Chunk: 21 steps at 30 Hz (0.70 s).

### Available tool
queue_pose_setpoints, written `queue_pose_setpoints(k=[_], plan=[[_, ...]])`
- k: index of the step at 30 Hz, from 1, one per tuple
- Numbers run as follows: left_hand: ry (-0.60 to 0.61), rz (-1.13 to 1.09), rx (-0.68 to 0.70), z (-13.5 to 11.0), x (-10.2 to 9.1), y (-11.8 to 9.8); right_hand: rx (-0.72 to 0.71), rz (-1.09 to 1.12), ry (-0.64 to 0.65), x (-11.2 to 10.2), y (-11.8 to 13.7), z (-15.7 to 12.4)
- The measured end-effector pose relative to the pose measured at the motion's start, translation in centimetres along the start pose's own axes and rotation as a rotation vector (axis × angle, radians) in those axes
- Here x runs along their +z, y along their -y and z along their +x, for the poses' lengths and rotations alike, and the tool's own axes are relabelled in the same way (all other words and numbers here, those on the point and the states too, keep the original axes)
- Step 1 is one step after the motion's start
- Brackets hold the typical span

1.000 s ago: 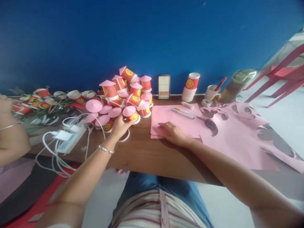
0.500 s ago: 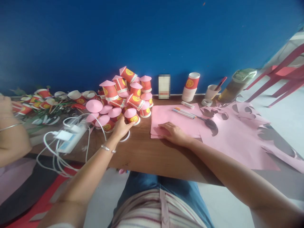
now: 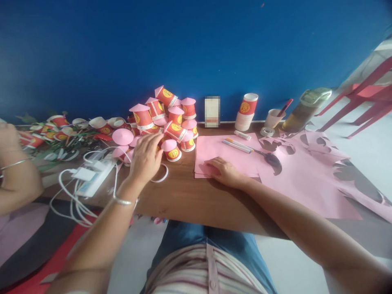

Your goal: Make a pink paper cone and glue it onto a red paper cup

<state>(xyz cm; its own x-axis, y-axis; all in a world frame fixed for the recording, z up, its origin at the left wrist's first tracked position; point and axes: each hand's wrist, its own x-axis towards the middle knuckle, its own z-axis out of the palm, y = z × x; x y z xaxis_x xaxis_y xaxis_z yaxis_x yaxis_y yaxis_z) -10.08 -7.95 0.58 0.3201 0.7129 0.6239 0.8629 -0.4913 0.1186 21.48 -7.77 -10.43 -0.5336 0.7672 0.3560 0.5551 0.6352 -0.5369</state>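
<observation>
Several red paper cups with pink cone tops [image 3: 173, 152] are heaped against the wall. My left hand [image 3: 147, 155] is raised at the front of the heap, fingers stretched out and hiding some of the cups; nothing shows in its grasp. A white tape ring [image 3: 160, 173] lies on the table beside that wrist. My right hand [image 3: 226, 171] rests flat, fingers extended, on a stack of pink paper [image 3: 208, 151]. Beyond it lie two pens [image 3: 237, 146], a glue stick [image 3: 242, 135] and dark-handled scissors [image 3: 271, 160].
A white power strip [image 3: 94, 179] with looped cables sits at left, near another person's arm [image 3: 18, 179]. Cut pink paper [image 3: 309, 188] spreads over the right side. Stacked cups [image 3: 246, 110], a cup holding a red-handled tool [image 3: 273, 119] and a bottle [image 3: 303, 110] stand behind.
My left hand has let go of the front cup and lifted back and left, its fingers now extended over the heap. My right hand stays put on the paper.
</observation>
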Motion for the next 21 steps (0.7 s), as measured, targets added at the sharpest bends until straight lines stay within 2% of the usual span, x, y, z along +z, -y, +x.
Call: queue_pose_setpoints(k=[2,5,8,11,15,18,21], plan=[[0.108,0.036,0.114,3.4,-0.3,0.4,-0.005,-0.002,-0.005,0.0,0.0,0.0],[0.309,0.046,0.233,8.2,0.2,1.9,-0.019,0.001,-0.007,0.0,0.0,0.0],[0.458,0.074,0.273,10.9,1.4,3.3,-0.016,0.008,0.008,-0.2,0.0,-0.1],[0.532,0.108,0.285,11.7,2.6,4.1,-0.003,0.002,0.025,-0.5,0.1,0.0],[0.548,0.093,0.264,11.7,3.6,4.5,0.007,0.001,0.039,-0.7,0.3,0.1],[0.55,0.114,0.287,12.0,3.3,4.2,0.003,-0.001,0.04,-0.7,0.4,0.2],[0.517,0.093,0.326,12.6,2.1,3.6,-0.012,0.001,0.04,-0.6,0.3,0.2]])
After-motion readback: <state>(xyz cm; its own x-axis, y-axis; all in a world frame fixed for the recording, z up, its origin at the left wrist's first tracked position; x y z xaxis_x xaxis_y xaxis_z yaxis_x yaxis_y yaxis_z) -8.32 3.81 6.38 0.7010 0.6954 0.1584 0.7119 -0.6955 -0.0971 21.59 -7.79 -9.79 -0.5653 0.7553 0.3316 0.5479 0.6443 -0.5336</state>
